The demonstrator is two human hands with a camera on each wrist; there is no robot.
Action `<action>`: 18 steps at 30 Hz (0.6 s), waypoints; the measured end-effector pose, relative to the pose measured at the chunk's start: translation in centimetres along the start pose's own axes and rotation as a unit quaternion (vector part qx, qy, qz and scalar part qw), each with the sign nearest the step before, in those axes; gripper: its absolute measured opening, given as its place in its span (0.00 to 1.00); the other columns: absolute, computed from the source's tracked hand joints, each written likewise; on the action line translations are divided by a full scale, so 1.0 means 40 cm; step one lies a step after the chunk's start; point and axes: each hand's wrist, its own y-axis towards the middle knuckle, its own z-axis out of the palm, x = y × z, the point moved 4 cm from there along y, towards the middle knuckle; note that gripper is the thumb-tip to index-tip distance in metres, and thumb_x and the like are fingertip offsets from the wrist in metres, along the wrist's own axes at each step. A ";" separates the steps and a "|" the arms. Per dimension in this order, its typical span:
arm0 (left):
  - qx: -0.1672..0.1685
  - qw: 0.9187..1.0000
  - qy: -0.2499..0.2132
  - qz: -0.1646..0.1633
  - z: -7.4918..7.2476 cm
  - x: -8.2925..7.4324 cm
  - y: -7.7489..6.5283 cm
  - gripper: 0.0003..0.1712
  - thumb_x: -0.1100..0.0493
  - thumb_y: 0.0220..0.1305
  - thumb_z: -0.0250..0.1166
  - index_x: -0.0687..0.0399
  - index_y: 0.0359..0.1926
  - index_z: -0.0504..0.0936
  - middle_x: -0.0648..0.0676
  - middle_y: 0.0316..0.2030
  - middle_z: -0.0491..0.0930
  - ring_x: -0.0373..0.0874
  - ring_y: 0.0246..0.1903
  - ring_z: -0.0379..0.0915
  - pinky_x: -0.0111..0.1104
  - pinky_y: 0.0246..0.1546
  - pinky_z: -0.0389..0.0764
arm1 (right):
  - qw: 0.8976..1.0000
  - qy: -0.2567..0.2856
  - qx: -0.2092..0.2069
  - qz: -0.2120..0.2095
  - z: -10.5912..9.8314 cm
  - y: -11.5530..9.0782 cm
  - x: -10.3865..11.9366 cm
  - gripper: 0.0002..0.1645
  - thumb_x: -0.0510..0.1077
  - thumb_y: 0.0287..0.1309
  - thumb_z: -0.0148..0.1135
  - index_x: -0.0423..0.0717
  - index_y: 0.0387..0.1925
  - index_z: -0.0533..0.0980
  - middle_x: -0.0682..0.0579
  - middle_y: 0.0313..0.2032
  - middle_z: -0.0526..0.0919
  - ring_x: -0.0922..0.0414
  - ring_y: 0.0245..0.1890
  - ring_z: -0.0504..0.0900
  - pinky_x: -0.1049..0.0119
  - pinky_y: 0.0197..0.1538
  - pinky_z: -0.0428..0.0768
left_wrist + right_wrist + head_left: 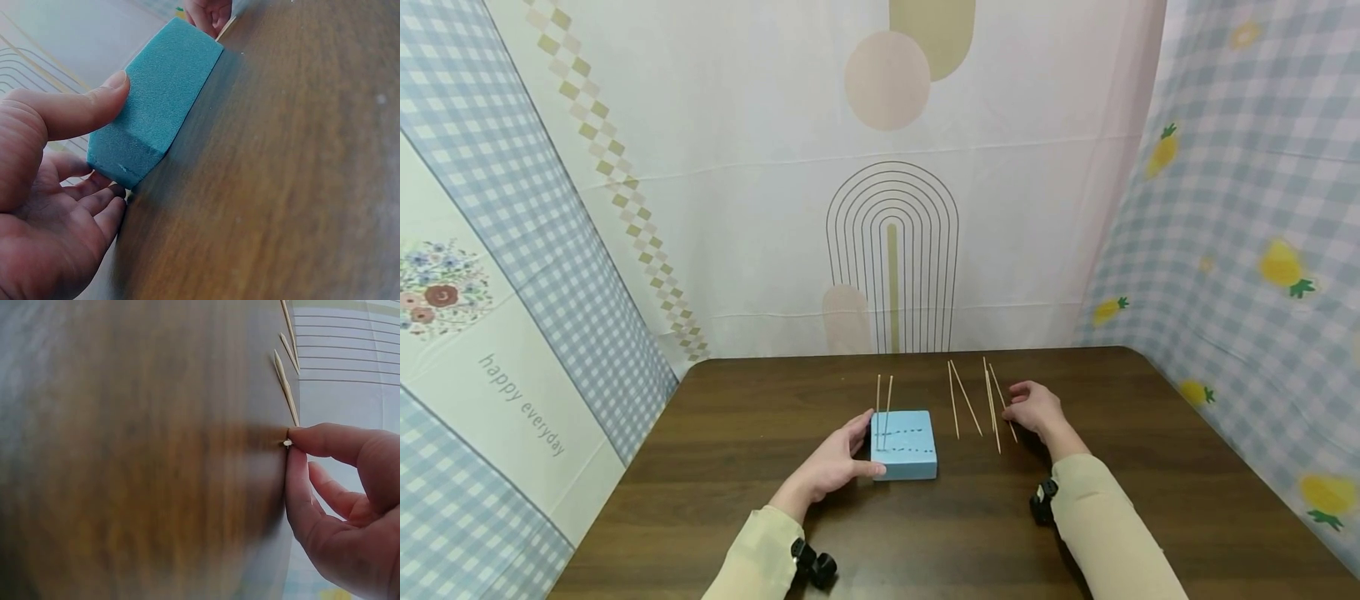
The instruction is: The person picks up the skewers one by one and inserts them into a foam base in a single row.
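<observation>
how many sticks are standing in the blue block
2: one stick near the left edge of the blue block as the head view shows it, the other stick just right of it.

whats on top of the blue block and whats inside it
Two thin sticks stand up from the blue block near its left edge, and two rows of dark marks run across its top. Any stick ends sunk inside are hidden by the block.

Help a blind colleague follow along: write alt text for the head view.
A person's left grip holds a blue block with two thin sticks standing in it, while the right grip pinches a loose stick on a brown table. Other sticks lie nearby; printed fabric hangs behind.
</observation>
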 end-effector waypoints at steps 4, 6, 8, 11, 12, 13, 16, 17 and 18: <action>0.000 1.000 -0.002 0.001 -0.001 -0.002 -0.001 0.59 0.64 0.63 0.79 0.66 0.84 0.51 0.68 0.83 0.49 0.66 0.81 0.49 0.56 0.79 0.54 | 1.000 0.008 0.002 -0.002 -0.002 -0.003 0.000 0.34 0.32 0.55 0.70 0.28 0.64 0.73 0.28 0.58 0.82 0.35 0.57 0.81 0.47 0.60 0.80; 0.000 1.000 -0.002 0.001 -0.001 -0.002 -0.001 0.59 0.64 0.63 0.78 0.66 0.84 0.51 0.68 0.83 0.49 0.65 0.81 0.49 0.56 0.79 0.55 | 1.000 0.018 0.006 -0.001 -0.004 -0.004 0.001 0.34 0.32 0.56 0.69 0.28 0.65 0.73 0.28 0.59 0.82 0.36 0.57 0.82 0.51 0.57 0.81; 0.001 1.000 -0.002 0.001 -0.001 -0.003 0.000 0.59 0.64 0.63 0.78 0.66 0.84 0.51 0.68 0.83 0.49 0.65 0.81 0.49 0.56 0.79 0.55 | 0.999 0.040 0.015 -0.001 -0.006 -0.006 0.001 0.35 0.31 0.57 0.68 0.26 0.66 0.72 0.27 0.60 0.81 0.40 0.54 0.84 0.58 0.52 0.83; 0.001 1.000 -0.002 0.001 -0.001 -0.003 0.001 0.59 0.64 0.63 0.78 0.66 0.84 0.51 0.68 0.83 0.49 0.66 0.81 0.49 0.56 0.79 0.55 | 0.994 0.098 0.039 0.002 -0.010 -0.008 0.000 0.36 0.29 0.60 0.64 0.24 0.70 0.67 0.24 0.62 0.77 0.50 0.48 0.85 0.66 0.45 0.85; 0.001 1.000 -0.002 0.001 -0.001 -0.003 0.001 0.59 0.64 0.63 0.78 0.66 0.84 0.51 0.68 0.83 0.49 0.66 0.81 0.49 0.56 0.79 0.55 | 0.992 0.118 0.048 0.004 -0.011 -0.008 -0.002 0.37 0.28 0.61 0.62 0.23 0.71 0.66 0.23 0.63 0.76 0.53 0.45 0.85 0.68 0.44 0.85; 0.000 1.000 -0.003 0.001 -0.001 -0.003 0.001 0.59 0.64 0.63 0.78 0.66 0.84 0.51 0.68 0.83 0.49 0.66 0.81 0.49 0.56 0.79 0.55 | 0.989 0.138 0.056 0.008 -0.013 -0.007 -0.004 0.37 0.27 0.61 0.61 0.23 0.72 0.64 0.23 0.63 0.76 0.56 0.43 0.84 0.69 0.43 0.85; 0.000 1.000 -0.005 0.002 0.001 -0.002 0.000 0.59 0.65 0.63 0.78 0.66 0.84 0.51 0.68 0.83 0.49 0.66 0.81 0.48 0.57 0.79 0.54 | 0.983 0.168 0.075 0.015 -0.024 -0.009 -0.012 0.38 0.28 0.65 0.60 0.24 0.74 0.62 0.27 0.62 0.78 0.62 0.40 0.82 0.70 0.42 0.84; -0.001 1.000 -0.005 0.002 0.001 -0.002 0.000 0.59 0.65 0.63 0.78 0.66 0.84 0.51 0.68 0.83 0.49 0.66 0.81 0.48 0.57 0.79 0.54 | 0.981 0.174 0.080 0.017 -0.028 -0.010 -0.015 0.38 0.29 0.67 0.60 0.25 0.75 0.61 0.29 0.61 0.80 0.63 0.40 0.83 0.71 0.43 0.84; -0.001 1.000 -0.004 0.002 0.002 -0.001 0.001 0.59 0.65 0.63 0.78 0.66 0.84 0.51 0.68 0.83 0.49 0.66 0.81 0.48 0.56 0.79 0.55 | 0.980 0.181 0.081 0.021 -0.032 -0.012 -0.019 0.37 0.30 0.69 0.60 0.26 0.76 0.61 0.32 0.59 0.82 0.63 0.40 0.83 0.71 0.43 0.84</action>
